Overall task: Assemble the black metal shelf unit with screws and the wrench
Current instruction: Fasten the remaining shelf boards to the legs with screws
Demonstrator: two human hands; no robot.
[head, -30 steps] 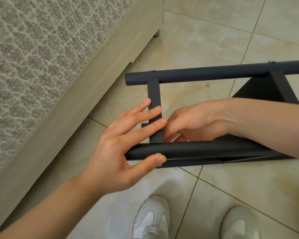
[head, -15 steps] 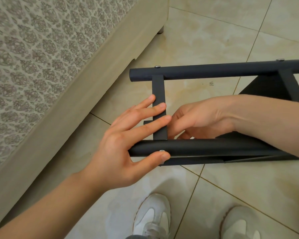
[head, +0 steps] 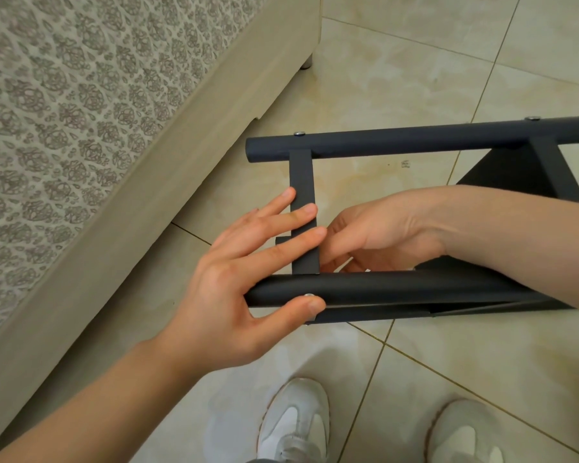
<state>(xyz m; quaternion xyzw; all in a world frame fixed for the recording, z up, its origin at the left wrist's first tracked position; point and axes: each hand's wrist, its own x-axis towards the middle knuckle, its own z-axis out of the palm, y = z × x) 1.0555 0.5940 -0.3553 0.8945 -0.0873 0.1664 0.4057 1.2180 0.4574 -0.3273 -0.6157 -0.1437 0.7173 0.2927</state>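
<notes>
Fingers [head: 281,248] of left hand [head: 221,289] lie straight across shelf frame [head: 415,139]; right hand [head: 381,228] curls, hold hidden.

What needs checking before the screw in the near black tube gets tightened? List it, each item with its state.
1. Flat black metal crossbar seated on the near black round metal tube: ok, its end meets the tube.
2. Small silver screw in the near tube: ok, head shows by the thumb of the left hand.
3. Frame steadied: ok, left fingers lie flat across the crossbar.
4. Hold of the right hand: cannot tell, its fingers curl behind the tube.
5. Far black round metal tube has screws: ok, two far screw heads show on top.
6. Wrench at hand: not ok, none in view.
</notes>
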